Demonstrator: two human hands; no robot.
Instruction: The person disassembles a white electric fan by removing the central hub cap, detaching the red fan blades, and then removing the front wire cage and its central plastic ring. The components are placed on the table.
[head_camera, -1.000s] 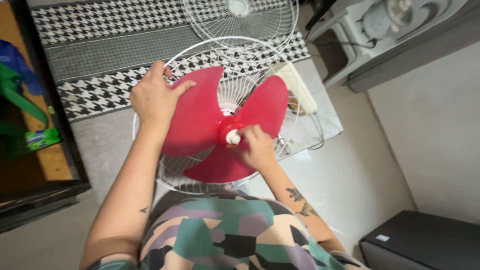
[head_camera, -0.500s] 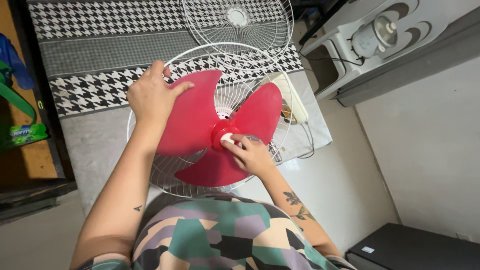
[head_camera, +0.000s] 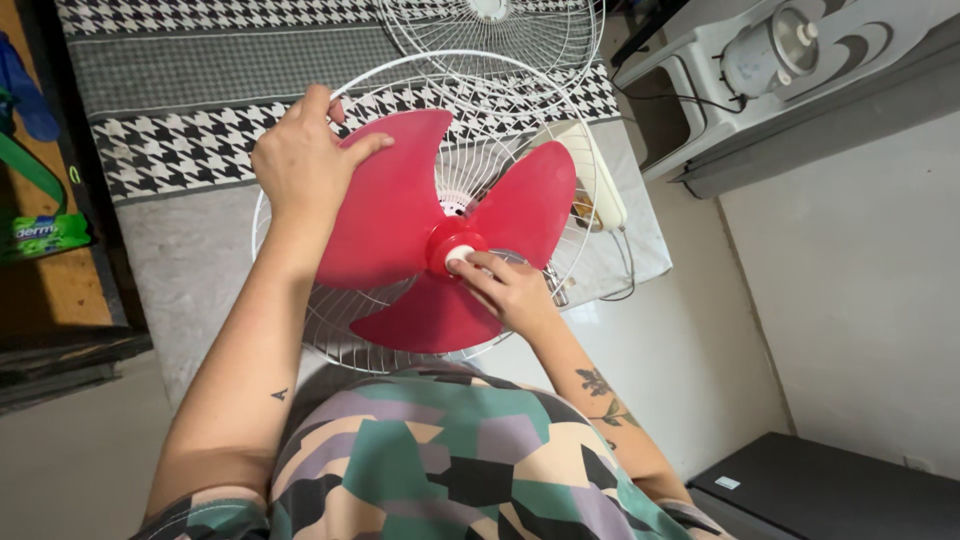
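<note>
Blade seated, hub cap under the fingers

Fingertips of my right hand (head_camera: 505, 288) pinch the white cap (head_camera: 459, 256) at the centre of the red fan blade (head_camera: 400, 215). My left hand (head_camera: 300, 165) lies flat on the upper blade, fingers together, thumb spread. The blade sits inside the white rear guard (head_camera: 345, 330) on the patterned table (head_camera: 190, 150). I judge the cap unfinished; the front guard (head_camera: 530, 40) lies apart, unmounted.
</note>
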